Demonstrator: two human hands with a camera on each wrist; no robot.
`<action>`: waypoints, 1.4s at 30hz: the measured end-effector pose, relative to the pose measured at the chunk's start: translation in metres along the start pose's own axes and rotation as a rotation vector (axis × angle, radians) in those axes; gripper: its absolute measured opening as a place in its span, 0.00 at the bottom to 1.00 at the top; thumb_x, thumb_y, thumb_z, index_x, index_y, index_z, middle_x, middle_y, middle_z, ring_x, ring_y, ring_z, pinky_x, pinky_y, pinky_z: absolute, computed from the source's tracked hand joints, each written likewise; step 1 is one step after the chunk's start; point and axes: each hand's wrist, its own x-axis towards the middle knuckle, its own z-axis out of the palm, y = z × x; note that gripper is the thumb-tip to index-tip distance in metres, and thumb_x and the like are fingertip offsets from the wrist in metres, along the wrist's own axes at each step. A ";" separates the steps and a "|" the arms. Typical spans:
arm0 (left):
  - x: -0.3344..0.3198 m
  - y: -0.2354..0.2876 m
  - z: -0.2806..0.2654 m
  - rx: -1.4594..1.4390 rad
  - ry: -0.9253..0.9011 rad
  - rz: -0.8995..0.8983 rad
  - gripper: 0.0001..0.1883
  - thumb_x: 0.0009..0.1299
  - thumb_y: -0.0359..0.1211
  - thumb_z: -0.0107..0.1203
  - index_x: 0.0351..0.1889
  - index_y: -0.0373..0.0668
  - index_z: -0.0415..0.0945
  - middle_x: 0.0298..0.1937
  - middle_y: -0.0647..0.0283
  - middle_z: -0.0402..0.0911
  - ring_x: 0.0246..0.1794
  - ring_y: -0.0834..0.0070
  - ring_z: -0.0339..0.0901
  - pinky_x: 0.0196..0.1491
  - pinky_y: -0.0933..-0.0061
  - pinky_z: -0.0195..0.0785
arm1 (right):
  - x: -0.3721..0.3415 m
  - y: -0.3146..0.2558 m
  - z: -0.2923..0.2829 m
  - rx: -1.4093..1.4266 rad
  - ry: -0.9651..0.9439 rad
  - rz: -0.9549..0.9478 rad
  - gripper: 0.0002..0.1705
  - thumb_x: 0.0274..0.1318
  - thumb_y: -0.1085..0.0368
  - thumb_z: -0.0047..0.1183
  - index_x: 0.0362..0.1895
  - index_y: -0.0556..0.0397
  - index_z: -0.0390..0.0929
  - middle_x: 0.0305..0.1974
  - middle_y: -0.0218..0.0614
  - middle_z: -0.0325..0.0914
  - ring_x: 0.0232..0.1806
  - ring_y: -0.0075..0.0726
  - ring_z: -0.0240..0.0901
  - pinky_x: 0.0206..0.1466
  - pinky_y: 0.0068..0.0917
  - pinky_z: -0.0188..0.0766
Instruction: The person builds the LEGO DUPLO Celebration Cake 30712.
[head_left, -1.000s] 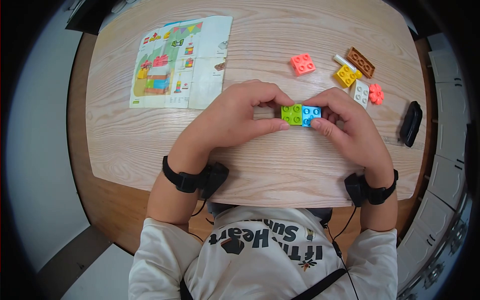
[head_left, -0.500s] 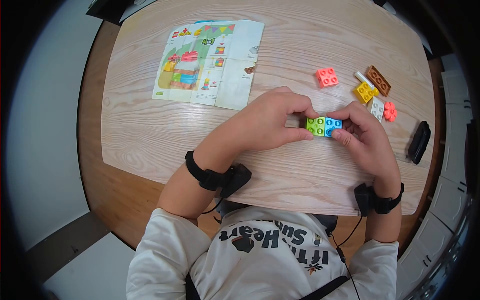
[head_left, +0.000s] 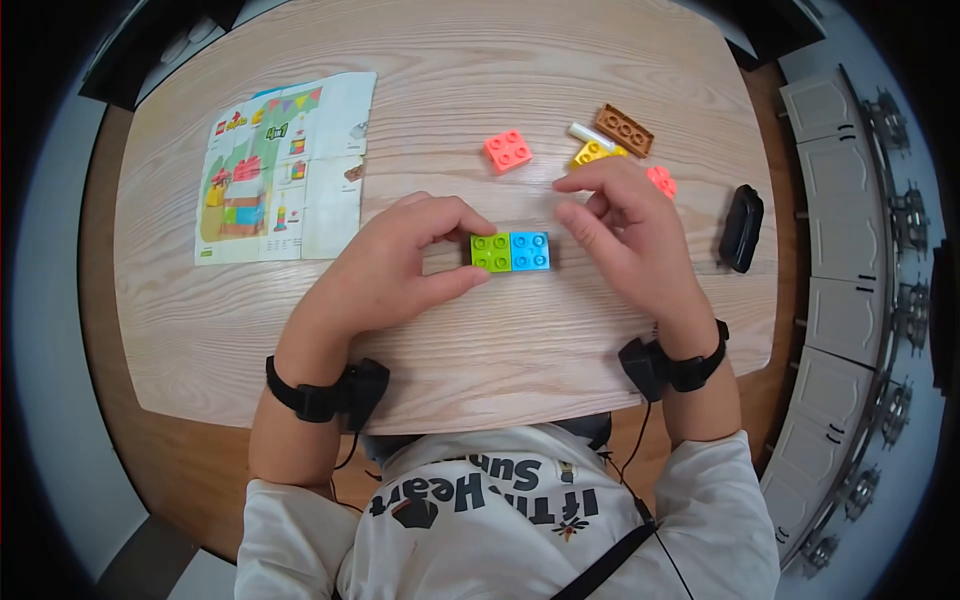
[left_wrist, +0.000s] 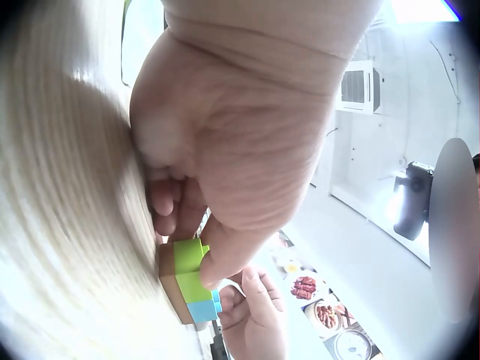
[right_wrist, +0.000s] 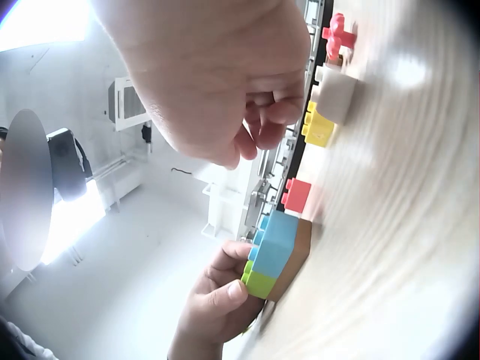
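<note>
Near the middle of the surface [head_left: 530,350], the left hand [head_left: 395,258] pinches the green brick [head_left: 491,252] between fingers at twelve and six o'clock; the blue brick [head_left: 530,252] adjoins at three, both on a brown base [right_wrist: 298,259]. The right hand's [head_left: 635,240] fingers, slightly parted, hold nothing; a steady left pinch and even downward pressure should seat both squarely.

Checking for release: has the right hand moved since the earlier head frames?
Yes. Against the coral brick in the head view, the right hand has moved rightward and forward, off the blue brick.
</note>
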 end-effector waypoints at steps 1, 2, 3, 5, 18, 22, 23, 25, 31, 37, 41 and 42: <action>-0.001 0.001 0.000 0.009 0.000 -0.011 0.20 0.67 0.26 0.71 0.57 0.39 0.82 0.54 0.58 0.84 0.55 0.67 0.82 0.62 0.68 0.77 | 0.002 0.001 0.000 -0.036 0.086 -0.037 0.09 0.68 0.68 0.66 0.49 0.56 0.85 0.39 0.31 0.77 0.30 0.22 0.72 0.34 0.21 0.69; -0.002 0.001 -0.001 -0.001 0.005 -0.014 0.20 0.67 0.26 0.71 0.58 0.39 0.82 0.54 0.58 0.84 0.56 0.66 0.82 0.62 0.68 0.77 | 0.004 0.004 -0.005 -0.063 0.137 -0.055 0.07 0.68 0.69 0.65 0.47 0.56 0.85 0.40 0.31 0.79 0.32 0.21 0.72 0.36 0.21 0.70; -0.002 0.001 -0.001 -0.010 0.007 -0.015 0.20 0.67 0.26 0.71 0.58 0.38 0.82 0.54 0.58 0.84 0.56 0.66 0.82 0.62 0.68 0.77 | 0.006 0.008 -0.011 -0.084 0.221 -0.071 0.07 0.68 0.69 0.65 0.47 0.56 0.85 0.41 0.31 0.79 0.33 0.21 0.73 0.37 0.22 0.70; -0.001 0.001 0.000 -0.021 0.009 -0.018 0.20 0.67 0.26 0.71 0.58 0.38 0.82 0.54 0.58 0.84 0.56 0.66 0.82 0.62 0.67 0.77 | 0.009 0.018 -0.025 -0.134 0.387 -0.100 0.07 0.67 0.70 0.64 0.47 0.56 0.85 0.41 0.32 0.80 0.35 0.22 0.73 0.40 0.22 0.71; 0.000 0.001 0.002 -0.054 0.015 -0.030 0.21 0.67 0.29 0.72 0.58 0.39 0.83 0.55 0.58 0.84 0.56 0.67 0.82 0.62 0.67 0.76 | 0.021 0.060 -0.035 -0.374 0.255 0.069 0.19 0.65 0.64 0.65 0.58 0.56 0.85 0.52 0.44 0.82 0.55 0.42 0.78 0.60 0.34 0.75; 0.000 0.003 0.000 -0.038 0.003 -0.048 0.21 0.67 0.30 0.73 0.58 0.39 0.83 0.55 0.58 0.84 0.56 0.67 0.82 0.62 0.67 0.76 | 0.025 0.055 -0.036 -0.299 0.264 0.249 0.18 0.63 0.64 0.67 0.55 0.57 0.85 0.47 0.40 0.82 0.47 0.35 0.77 0.54 0.32 0.76; -0.001 0.003 0.000 -0.035 0.005 -0.046 0.21 0.67 0.30 0.73 0.58 0.39 0.83 0.55 0.59 0.84 0.55 0.67 0.82 0.62 0.67 0.76 | 0.026 0.055 -0.036 -0.261 0.262 0.302 0.17 0.62 0.64 0.67 0.54 0.57 0.85 0.46 0.38 0.82 0.46 0.33 0.77 0.52 0.31 0.76; -0.001 0.002 0.001 -0.029 0.013 -0.043 0.21 0.67 0.30 0.72 0.58 0.39 0.83 0.55 0.59 0.84 0.55 0.67 0.82 0.62 0.68 0.76 | 0.027 0.055 -0.037 -0.254 0.276 0.333 0.17 0.61 0.65 0.68 0.53 0.57 0.86 0.44 0.36 0.81 0.44 0.30 0.76 0.50 0.29 0.76; -0.001 0.002 0.001 0.007 0.006 -0.026 0.21 0.68 0.29 0.72 0.58 0.39 0.82 0.55 0.58 0.84 0.55 0.66 0.82 0.62 0.67 0.76 | 0.021 0.039 -0.036 -0.008 0.432 0.179 0.20 0.61 0.72 0.67 0.58 0.57 0.82 0.43 0.32 0.80 0.43 0.24 0.76 0.50 0.23 0.76; -0.001 -0.002 -0.001 -0.013 -0.006 -0.013 0.20 0.69 0.29 0.71 0.58 0.38 0.82 0.53 0.57 0.85 0.54 0.66 0.83 0.61 0.67 0.78 | -0.003 -0.004 -0.005 -0.005 0.266 -0.307 0.20 0.59 0.79 0.66 0.56 0.57 0.82 0.45 0.35 0.80 0.44 0.29 0.77 0.52 0.25 0.76; -0.001 -0.004 -0.001 -0.008 -0.010 -0.003 0.21 0.69 0.29 0.71 0.59 0.38 0.81 0.53 0.57 0.85 0.54 0.66 0.83 0.60 0.67 0.78 | -0.004 -0.013 0.006 -0.101 -0.126 -0.334 0.20 0.54 0.81 0.66 0.51 0.53 0.85 0.44 0.36 0.79 0.46 0.37 0.77 0.50 0.30 0.75; -0.001 -0.004 -0.001 -0.011 -0.008 -0.004 0.21 0.69 0.29 0.71 0.59 0.39 0.81 0.53 0.57 0.85 0.54 0.66 0.83 0.60 0.67 0.78 | -0.007 -0.012 0.008 -0.045 -0.165 -0.271 0.20 0.52 0.81 0.66 0.50 0.52 0.86 0.44 0.36 0.78 0.46 0.39 0.76 0.49 0.31 0.75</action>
